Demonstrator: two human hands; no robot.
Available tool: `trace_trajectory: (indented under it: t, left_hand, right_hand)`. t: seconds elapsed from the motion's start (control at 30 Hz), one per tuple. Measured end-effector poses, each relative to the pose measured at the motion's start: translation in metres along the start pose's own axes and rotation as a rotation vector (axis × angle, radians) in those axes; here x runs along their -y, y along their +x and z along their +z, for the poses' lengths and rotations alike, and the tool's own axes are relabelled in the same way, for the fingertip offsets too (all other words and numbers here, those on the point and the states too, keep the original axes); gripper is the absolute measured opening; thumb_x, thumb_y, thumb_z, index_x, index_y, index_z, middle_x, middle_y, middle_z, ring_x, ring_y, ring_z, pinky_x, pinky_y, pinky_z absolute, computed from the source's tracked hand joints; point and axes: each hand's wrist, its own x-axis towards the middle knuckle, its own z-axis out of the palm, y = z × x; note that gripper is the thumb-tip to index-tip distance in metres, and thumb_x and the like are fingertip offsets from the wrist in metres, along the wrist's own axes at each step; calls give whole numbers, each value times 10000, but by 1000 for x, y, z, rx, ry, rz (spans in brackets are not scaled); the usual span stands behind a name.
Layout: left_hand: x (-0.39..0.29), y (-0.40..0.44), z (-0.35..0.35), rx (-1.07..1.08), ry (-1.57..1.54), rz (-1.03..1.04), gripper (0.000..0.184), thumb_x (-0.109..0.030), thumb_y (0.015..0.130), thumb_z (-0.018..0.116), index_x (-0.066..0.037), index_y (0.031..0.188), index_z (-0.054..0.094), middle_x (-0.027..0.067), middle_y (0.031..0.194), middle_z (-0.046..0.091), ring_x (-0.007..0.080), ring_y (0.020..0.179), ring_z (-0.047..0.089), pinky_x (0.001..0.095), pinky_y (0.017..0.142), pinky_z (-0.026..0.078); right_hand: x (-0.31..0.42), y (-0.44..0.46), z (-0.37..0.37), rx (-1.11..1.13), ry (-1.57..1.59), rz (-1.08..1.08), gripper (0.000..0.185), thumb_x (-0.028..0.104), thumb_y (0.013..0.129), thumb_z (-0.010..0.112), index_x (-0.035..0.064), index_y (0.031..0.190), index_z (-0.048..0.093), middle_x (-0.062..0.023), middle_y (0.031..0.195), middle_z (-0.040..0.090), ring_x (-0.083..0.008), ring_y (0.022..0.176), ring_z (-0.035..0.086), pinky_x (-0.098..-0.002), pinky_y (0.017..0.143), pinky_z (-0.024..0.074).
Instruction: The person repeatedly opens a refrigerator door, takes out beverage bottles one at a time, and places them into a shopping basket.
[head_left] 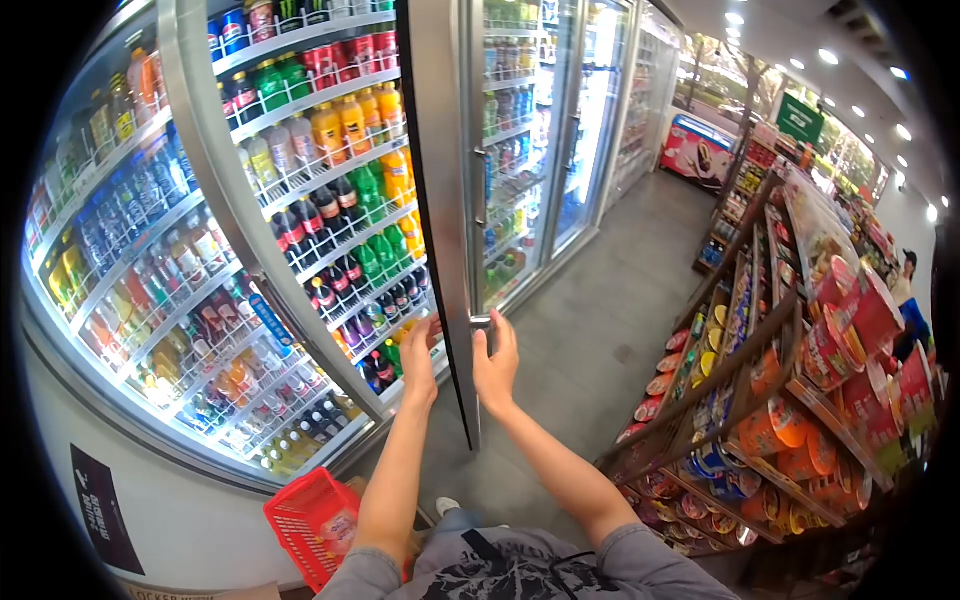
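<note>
Head view shows the cooler door [452, 200] standing open between two hands: the left hand [417, 362] open beside it, the right hand [495, 368] at the handle [481, 322], its grip I cannot tell. Moving the door calls for steady hold.

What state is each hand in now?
Left hand: open, empty, beside the cooler door.
Right hand: at the door handle; whether it grips cannot be told.

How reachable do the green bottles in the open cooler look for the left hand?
Probably yes: the left hand is on the shelf side of the open door, with no glass between it and the green bottles.
</note>
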Motion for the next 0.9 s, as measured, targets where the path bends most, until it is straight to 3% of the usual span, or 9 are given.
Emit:
trace_trajectory:
  t: [0.13, 0.17, 0.2, 0.23, 0.27, 0.3, 0.53, 0.67, 0.9]
  left_hand:
    - [5, -5, 40, 221, -30, -103, 512, -409, 1023, 356, -13, 1171, 645, 66, 1102, 673, 160, 1062, 591, 316, 936, 396]
    - [11, -3, 42, 321, -98, -133, 555, -448, 1022, 335, -7, 1204, 619, 79, 1137, 659, 171, 1080, 583, 322, 947, 397]
    - [11, -3, 46, 420, -165, -164, 601, -488, 1021, 314, -2, 1238, 593, 93, 1173, 645, 182, 1099, 576, 328, 959, 398]
    - [13, -2, 48, 421, -165, -163, 601, -488, 1021, 314, -2, 1238, 593, 93, 1173, 645, 182, 1099, 576, 328, 959, 398]
    - [15, 2, 50, 514, -199, -270, 636, -510, 1019, 285, 7, 1262, 565, 109, 1207, 626, 192, 1132, 565, 335, 979, 391]
    - [15, 7, 52, 608, -232, -376, 672, -533, 1018, 256, 16, 1286, 538, 126, 1242, 608, 203, 1165, 553, 342, 1000, 384]
    - [-8, 65, 31, 453, -182, -239, 670, -528, 1021, 218, -3, 1285, 540, 126, 1281, 596, 210, 1178, 568, 323, 1008, 393]
    - [-13, 125, -10, 351, -132, -149, 629, -508, 1024, 224, -28, 1250, 564, 125, 1244, 615, 220, 1122, 596, 347, 989, 414]
    - [-80, 253, -89, 178, -90, -9, 592, -483, 1022, 265, -28, 1263, 558, 126, 1238, 621, 222, 1114, 595, 336, 981, 412]
  right_hand:
    - [38, 26, -38, -76, 65, -372, 314, 72, 895, 571, 12, 1203, 571, -157, 1238, 578, -312, 1171, 535, -396, 1005, 415]
    - [44, 35, -39, -118, 77, -444, 247, 41, 896, 568, 6, 1141, 583, -136, 1150, 619, -269, 1046, 611, -362, 917, 476]
    - [48, 39, -40, -117, 76, -446, 247, 41, 896, 568, 6, 1141, 583, -136, 1150, 619, -269, 1046, 611, -362, 917, 476]
    - [51, 43, -40, 1, 234, -303, 221, 37, 921, 544, -8, 1135, 572, -122, 1103, 630, -230, 1017, 615, -327, 895, 476]
    - [52, 48, -38, 117, 392, -159, 197, 34, 945, 521, -22, 1129, 560, -107, 1055, 641, -190, 987, 619, -291, 874, 476]
    - [48, 56, -31, 126, 437, -167, 169, 45, 976, 490, -23, 1113, 559, -84, 984, 643, -148, 924, 624, -263, 838, 484]
    - [12, 102, 17, 173, 477, 72, 190, 129, 1005, 481, -2, 1094, 585, -85, 971, 649, -125, 868, 607, -265, 779, 496]
    - [-29, 134, 94, 253, 509, 110, 205, 162, 998, 501, 6, 1099, 586, -71, 954, 661, -118, 829, 615, -257, 749, 502]
    - [-23, 199, 243, 425, 562, 75, 269, 197, 1003, 484, 4, 1147, 605, -91, 988, 675, -126, 863, 621, -255, 757, 496]
